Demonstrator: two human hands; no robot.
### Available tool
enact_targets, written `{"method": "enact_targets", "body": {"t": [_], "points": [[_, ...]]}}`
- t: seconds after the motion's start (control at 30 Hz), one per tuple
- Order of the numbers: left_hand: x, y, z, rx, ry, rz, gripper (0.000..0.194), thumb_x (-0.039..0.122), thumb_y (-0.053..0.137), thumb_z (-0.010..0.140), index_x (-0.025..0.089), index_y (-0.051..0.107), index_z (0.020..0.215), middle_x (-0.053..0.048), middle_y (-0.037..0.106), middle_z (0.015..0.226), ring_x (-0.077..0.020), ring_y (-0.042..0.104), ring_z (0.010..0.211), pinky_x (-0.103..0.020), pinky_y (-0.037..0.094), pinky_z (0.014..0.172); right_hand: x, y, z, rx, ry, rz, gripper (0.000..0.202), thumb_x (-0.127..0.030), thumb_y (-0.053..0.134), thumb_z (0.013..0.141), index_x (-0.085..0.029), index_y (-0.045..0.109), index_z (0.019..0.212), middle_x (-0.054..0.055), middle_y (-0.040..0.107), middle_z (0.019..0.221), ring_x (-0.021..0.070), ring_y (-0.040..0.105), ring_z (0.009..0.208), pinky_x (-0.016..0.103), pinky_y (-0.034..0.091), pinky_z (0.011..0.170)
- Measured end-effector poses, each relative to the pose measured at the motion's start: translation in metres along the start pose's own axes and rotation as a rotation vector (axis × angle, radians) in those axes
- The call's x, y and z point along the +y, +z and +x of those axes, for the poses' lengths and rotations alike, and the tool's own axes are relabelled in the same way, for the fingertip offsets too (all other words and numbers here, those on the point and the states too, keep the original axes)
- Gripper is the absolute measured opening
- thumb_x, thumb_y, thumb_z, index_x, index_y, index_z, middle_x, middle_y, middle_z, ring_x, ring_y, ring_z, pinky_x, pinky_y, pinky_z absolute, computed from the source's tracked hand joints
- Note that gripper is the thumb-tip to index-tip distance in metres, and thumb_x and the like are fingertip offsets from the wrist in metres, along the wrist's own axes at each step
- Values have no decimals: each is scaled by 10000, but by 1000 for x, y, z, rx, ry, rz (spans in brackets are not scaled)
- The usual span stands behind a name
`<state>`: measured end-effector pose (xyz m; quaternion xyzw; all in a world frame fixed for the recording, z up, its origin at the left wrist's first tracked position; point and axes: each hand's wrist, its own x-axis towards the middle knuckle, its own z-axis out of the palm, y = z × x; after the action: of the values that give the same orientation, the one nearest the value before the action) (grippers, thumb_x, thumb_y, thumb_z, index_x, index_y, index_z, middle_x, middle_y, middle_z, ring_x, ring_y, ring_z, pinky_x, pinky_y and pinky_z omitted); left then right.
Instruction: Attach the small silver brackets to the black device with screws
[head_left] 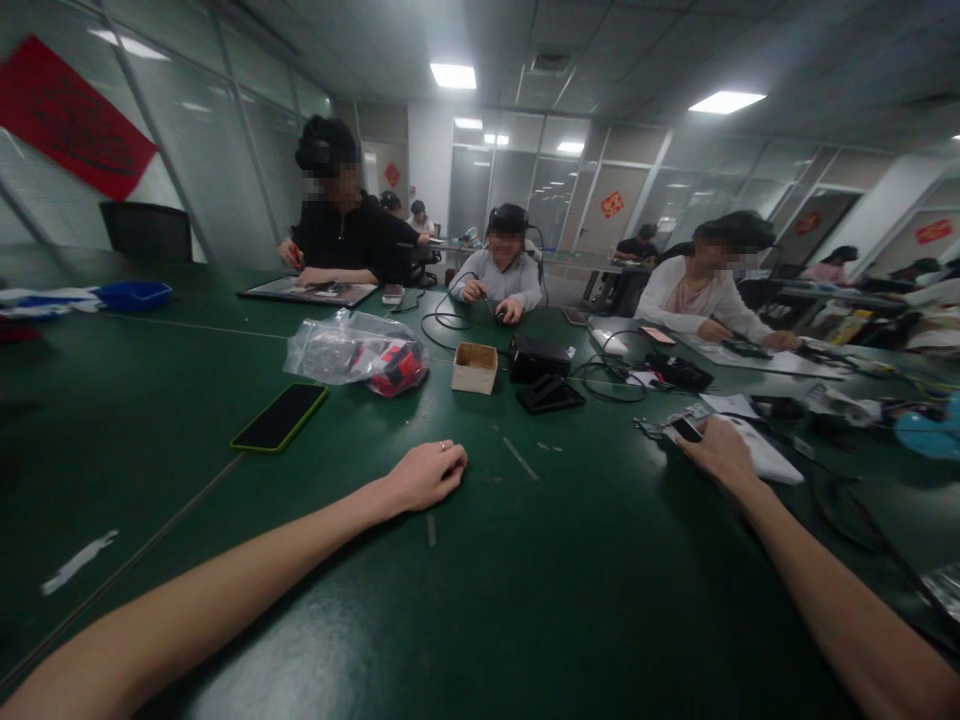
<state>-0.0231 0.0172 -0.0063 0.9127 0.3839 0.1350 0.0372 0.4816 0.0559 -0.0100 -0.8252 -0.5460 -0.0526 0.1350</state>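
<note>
My left hand (431, 475) rests palm down on the green table (525, 580), its fingers curled in and closed, with nothing showing in them. A ring sits on one finger. To the right, my right hand (721, 452) is closed on a small dark rectangular piece with a light edge (686, 430). Small metal parts (654, 428) lie just beyond those fingertips. Beside and partly behind this hand is a white flat box-like thing (772, 455). The undersides of both hands are hidden.
A phone with a lime edge (279, 418), a clear plastic bag with red and black contents (356, 352), a small open box (475, 368) and a black box (540, 358) stand ahead. Cables (840, 490) run at right. Co-workers (506, 265) sit across the table.
</note>
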Motion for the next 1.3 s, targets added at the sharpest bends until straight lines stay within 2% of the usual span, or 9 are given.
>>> {"method": "enact_targets", "body": {"t": [0.1,0.43,0.8,1.0,1.3], "points": [[1,-1,-1,-2,-4,-3,106,206,435,854,198,526,907,-15,574,823,-156,548,712,-248,394,648,2,0,1,2,44,-71,302,-394,568,753,-137,523,904,165,577,965,301,545,899,340,417,668],[1,1,-1,0,-18,-11,122,215,434,854,200,535,920,-20,571,825,-159,548,720,-252,403,662,8,1,7,-13,42,-64,250,-389,594,721,-157,561,810,137,591,873,312,563,861,339,421,617],[1,-1,-1,-11,-9,-13,106,197,440,847,195,531,903,-20,576,822,-159,547,724,-249,401,665,6,1,4,23,-2,-87,279,-388,580,732,-153,548,880,133,583,906,305,553,894,347,430,670],[1,0,-1,-5,-16,-15,108,207,440,851,199,533,905,-22,574,829,-159,548,720,-251,404,663,3,-3,6,1,2,-113,256,-383,583,725,-168,540,856,122,578,904,286,555,877,321,417,628],[1,-1,-1,-9,-16,-18,108,200,436,849,198,529,903,-23,580,833,-161,556,731,-250,404,665,4,-6,5,18,-19,-126,274,-367,585,734,-159,502,890,123,565,955,279,535,919,311,403,648]]}}
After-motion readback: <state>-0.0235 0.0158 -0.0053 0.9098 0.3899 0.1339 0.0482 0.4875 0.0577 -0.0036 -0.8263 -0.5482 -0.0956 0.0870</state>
